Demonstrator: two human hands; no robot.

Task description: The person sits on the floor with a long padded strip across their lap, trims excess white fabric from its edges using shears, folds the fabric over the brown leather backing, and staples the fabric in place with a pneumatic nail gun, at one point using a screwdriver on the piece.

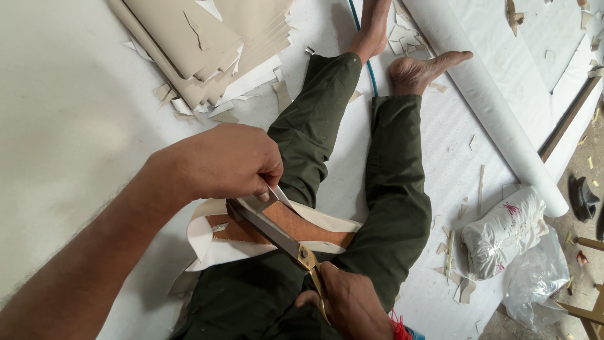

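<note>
Over our lap, our right hand (352, 302) has its grip closed through the brass handles of the long steel scissors (277, 233), blades parted around a brown leather piece backed with white lining (296, 228). Our left hand (223, 160) pinches the sheet's upper edge, fingers curled tight; what lies under them we cannot quite tell. Beyond our knees, a stack of beige card sheets (207, 44) rests on the white floor covering (63, 94).
</note>
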